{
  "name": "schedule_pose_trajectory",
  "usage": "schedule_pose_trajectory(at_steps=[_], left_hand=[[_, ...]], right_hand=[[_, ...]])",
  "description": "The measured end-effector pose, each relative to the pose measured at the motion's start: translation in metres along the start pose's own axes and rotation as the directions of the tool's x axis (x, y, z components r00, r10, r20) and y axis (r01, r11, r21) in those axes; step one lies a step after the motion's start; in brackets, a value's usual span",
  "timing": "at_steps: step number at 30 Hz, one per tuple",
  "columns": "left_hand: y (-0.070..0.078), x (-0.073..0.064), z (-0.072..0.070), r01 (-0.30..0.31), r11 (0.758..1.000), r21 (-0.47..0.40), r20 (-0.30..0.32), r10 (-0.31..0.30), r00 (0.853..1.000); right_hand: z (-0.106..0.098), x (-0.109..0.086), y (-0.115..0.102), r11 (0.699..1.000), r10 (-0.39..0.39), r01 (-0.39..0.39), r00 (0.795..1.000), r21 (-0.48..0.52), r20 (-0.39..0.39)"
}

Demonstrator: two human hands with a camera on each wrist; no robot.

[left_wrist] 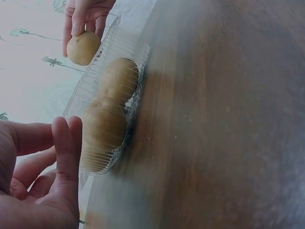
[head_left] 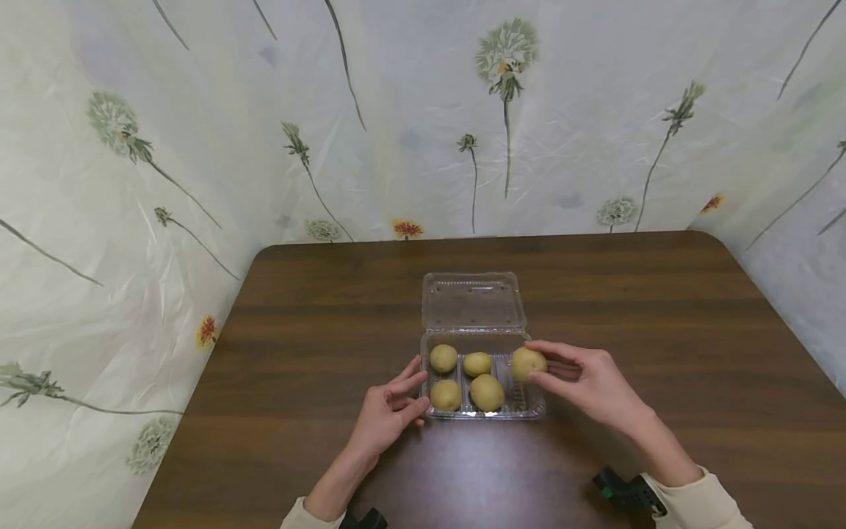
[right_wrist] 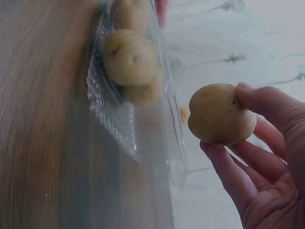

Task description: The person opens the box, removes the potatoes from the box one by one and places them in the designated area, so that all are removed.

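Observation:
My right hand (head_left: pixel 588 378) pinches a round yellow potato (head_left: pixel 528 363) between thumb and fingertips. In the head view the potato overlaps the right end of an opened clear plastic clamshell box (head_left: pixel 522 409); in the right wrist view, the same potato (right_wrist: pixel 221 114) is held up beside the box's rim. Several more potatoes (head_left: pixel 487 393) sit in the box's left and middle parts. At the box's left side rests my left hand (head_left: pixel 386 415), its fingertips (left_wrist: pixel 62 138) against the edge by the front corner, fingers loosely bent.
The box's clear lid (head_left: pixel 472 301) is folded back, away from me. Everything stands on a dark brown wooden table (head_left: pixel 330 316). Plastic sheeting (head_left: pixel 410 110) with a dandelion print hangs behind the table and along its sides.

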State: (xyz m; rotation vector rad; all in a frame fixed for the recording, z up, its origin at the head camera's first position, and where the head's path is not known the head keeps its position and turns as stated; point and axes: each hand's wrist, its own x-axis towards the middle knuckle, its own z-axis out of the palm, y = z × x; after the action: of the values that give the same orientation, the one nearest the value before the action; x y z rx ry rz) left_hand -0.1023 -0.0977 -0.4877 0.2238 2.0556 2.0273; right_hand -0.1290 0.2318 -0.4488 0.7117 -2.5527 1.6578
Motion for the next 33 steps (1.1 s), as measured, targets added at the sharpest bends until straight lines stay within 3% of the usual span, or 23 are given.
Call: schedule_pose_trajectory(at_steps=[14, 24, 33], left_hand=[[-0.001, 0.001, -0.001, 0.008, 1.0, 0.01, -0.001, -0.008, 1.0], [0.002, 0.0, -0.001, 0.002, 1.0, 0.012, 0.005, -0.002, 1.0], [0.002, -0.001, -0.001, 0.006, 1.0, 0.023, 0.005, -0.006, 1.0]], right_hand=[[-0.016, -0.003, -0.001, 0.999, 0.04, -0.038, 0.996, 0.018, -0.079], [-0.029, -0.006, 0.006, 0.993, 0.113, -0.115, 0.984, -0.008, -0.138], [-0.037, -0.01, 0.012, 0.993, 0.114, -0.116, 0.978, 0.002, -0.175]])
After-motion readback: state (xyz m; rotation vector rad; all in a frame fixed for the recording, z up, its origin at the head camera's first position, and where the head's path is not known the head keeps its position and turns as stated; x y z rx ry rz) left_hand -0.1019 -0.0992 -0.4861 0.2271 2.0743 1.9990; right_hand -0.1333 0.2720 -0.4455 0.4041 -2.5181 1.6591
